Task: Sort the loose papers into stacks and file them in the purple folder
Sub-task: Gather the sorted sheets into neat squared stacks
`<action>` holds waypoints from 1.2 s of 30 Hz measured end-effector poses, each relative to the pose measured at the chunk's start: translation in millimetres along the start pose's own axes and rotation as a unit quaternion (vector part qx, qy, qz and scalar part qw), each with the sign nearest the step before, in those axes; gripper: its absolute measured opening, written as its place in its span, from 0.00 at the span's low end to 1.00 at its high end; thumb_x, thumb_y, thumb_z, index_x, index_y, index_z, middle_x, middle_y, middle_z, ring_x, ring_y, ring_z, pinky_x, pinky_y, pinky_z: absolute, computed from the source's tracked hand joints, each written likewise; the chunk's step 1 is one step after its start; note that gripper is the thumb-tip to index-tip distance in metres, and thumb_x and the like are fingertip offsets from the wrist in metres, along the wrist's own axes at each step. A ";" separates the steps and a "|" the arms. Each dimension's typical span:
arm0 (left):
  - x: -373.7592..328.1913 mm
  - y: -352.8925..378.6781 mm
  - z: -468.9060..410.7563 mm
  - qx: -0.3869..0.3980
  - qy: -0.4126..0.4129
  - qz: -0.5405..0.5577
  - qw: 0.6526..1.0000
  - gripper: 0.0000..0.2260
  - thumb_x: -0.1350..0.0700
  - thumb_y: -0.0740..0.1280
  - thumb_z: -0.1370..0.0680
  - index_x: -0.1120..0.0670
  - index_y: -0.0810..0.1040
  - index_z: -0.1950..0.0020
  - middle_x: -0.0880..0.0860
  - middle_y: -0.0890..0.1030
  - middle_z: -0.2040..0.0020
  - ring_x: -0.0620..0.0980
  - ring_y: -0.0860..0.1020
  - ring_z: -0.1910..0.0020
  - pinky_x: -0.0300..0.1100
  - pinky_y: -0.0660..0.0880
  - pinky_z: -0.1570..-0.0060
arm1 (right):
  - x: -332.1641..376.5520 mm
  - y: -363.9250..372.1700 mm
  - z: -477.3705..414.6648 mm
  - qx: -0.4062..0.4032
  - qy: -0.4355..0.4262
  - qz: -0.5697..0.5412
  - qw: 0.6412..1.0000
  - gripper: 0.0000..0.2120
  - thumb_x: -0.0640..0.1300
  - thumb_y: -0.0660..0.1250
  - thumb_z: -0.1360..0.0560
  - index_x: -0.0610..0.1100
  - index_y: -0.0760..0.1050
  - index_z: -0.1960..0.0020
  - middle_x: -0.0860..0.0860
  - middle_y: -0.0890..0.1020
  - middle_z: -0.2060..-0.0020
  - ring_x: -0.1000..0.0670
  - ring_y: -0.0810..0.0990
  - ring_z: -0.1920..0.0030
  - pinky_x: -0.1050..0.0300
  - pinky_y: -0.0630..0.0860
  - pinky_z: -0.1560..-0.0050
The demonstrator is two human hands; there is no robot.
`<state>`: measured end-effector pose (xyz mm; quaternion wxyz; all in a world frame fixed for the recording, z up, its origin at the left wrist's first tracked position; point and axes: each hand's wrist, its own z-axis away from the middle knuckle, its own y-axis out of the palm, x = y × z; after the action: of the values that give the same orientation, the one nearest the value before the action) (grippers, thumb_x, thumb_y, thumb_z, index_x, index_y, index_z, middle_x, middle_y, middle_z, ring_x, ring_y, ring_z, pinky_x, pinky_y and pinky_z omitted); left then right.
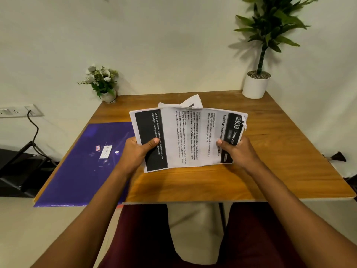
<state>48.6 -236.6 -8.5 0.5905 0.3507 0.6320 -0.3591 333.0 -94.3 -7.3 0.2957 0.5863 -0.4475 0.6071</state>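
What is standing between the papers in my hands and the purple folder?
Nothing visible. The left hand and right hand hold the papers above the table; the purple folder lies flat just to their left, only a label on its cover. It looks closed, so it may need opening.

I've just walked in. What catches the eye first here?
Printed papers, gripped at each end by the left hand and right hand, above the table's middle. A purple folder lies flat on its left side, and a tall potted plant stands at the far right corner.
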 end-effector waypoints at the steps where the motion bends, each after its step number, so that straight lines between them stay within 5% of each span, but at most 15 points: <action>1: 5.9 1.6 4.2 0.002 -0.010 0.003 1.000 0.13 0.56 0.73 0.25 0.52 0.79 0.41 0.51 0.87 0.50 0.56 0.85 0.48 0.47 0.83 0.53 | -7.0 0.3 2.0 0.001 0.016 0.006 1.000 0.11 0.45 0.72 0.22 0.58 0.76 0.45 0.60 0.82 0.50 0.56 0.82 0.45 0.60 0.78 0.52; 6: 7.2 5.9 9.5 -0.018 -0.005 0.026 1.000 0.09 0.59 0.70 0.21 0.49 0.76 0.44 0.43 0.87 0.57 0.46 0.86 0.54 0.37 0.81 0.61 | -7.0 -0.4 0.1 -0.016 0.018 0.003 1.000 0.10 0.44 0.72 0.22 0.57 0.76 0.46 0.58 0.83 0.50 0.55 0.82 0.47 0.54 0.79 0.47; 11: 23.4 10.2 18.4 -0.019 -0.038 0.019 0.999 0.19 0.52 0.72 0.23 0.55 0.76 0.34 0.54 0.86 0.46 0.55 0.85 0.47 0.58 0.82 0.46 | -21.3 6.1 7.5 -0.006 0.036 0.018 0.999 0.14 0.43 0.71 0.22 0.51 0.76 0.37 0.55 0.81 0.44 0.57 0.79 0.46 0.63 0.76 0.50; 14: 26.6 15.6 17.2 -0.049 -0.032 0.020 0.998 0.19 0.53 0.71 0.21 0.58 0.75 0.32 0.55 0.85 0.46 0.53 0.85 0.48 0.56 0.82 0.46 | -25.6 6.0 8.4 -0.033 0.036 0.007 0.999 0.12 0.43 0.72 0.22 0.52 0.76 0.41 0.56 0.81 0.46 0.59 0.80 0.48 0.63 0.77 0.50; 18: 27.0 29.0 12.6 -0.102 -0.056 0.161 0.980 0.11 0.60 0.69 0.20 0.56 0.78 0.37 0.57 0.86 0.45 0.55 0.85 0.46 0.54 0.82 0.47 | -24.6 16.6 6.5 -0.080 0.072 -0.179 0.978 0.17 0.44 0.75 0.26 0.44 0.77 0.39 0.46 0.86 0.47 0.45 0.85 0.46 0.55 0.84 0.50; 22: 25.9 57.1 17.1 -0.119 -0.091 0.281 0.948 0.12 0.60 0.68 0.20 0.55 0.77 0.36 0.57 0.84 0.41 0.56 0.84 0.45 0.55 0.82 0.48 | -12.4 48.2 5.7 -0.011 0.087 -0.336 0.938 0.27 0.49 0.76 0.32 0.44 0.75 0.35 0.45 0.84 0.41 0.42 0.82 0.39 0.48 0.82 0.44; 26: 31.7 89.8 27.8 -0.109 -0.133 0.328 0.929 0.16 0.58 0.68 0.19 0.57 0.75 0.31 0.56 0.85 0.41 0.56 0.84 0.45 0.53 0.82 0.49 | 3.9 80.5 2.0 -0.038 0.054 -0.374 0.925 0.14 0.34 0.69 0.22 0.48 0.78 0.40 0.48 0.85 0.42 0.46 0.83 0.40 0.47 0.80 0.39; 33: 28.5 74.7 27.5 -0.054 -0.109 0.291 0.949 0.17 0.63 0.67 0.19 0.57 0.73 0.31 0.56 0.83 0.39 0.57 0.83 0.42 0.58 0.82 0.49 | 14.7 69.1 -7.8 -0.090 0.032 -0.354 0.930 0.16 0.29 0.66 0.22 0.41 0.77 0.37 0.46 0.86 0.44 0.43 0.85 0.43 0.48 0.82 0.42; 36: 10.9 42.8 14.1 -0.064 -0.071 0.185 0.978 0.13 0.63 0.69 0.21 0.60 0.77 0.37 0.58 0.85 0.45 0.55 0.86 0.54 0.45 0.82 0.63 | 20.1 46.3 -10.2 -0.088 0.014 -0.296 0.951 0.13 0.29 0.66 0.22 0.41 0.79 0.41 0.50 0.87 0.49 0.48 0.86 0.46 0.52 0.82 0.43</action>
<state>92.1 -227.4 -21.7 0.7116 0.3966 0.5342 -0.2260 284.8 -108.2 4.1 0.5190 0.6558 -0.3014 0.4579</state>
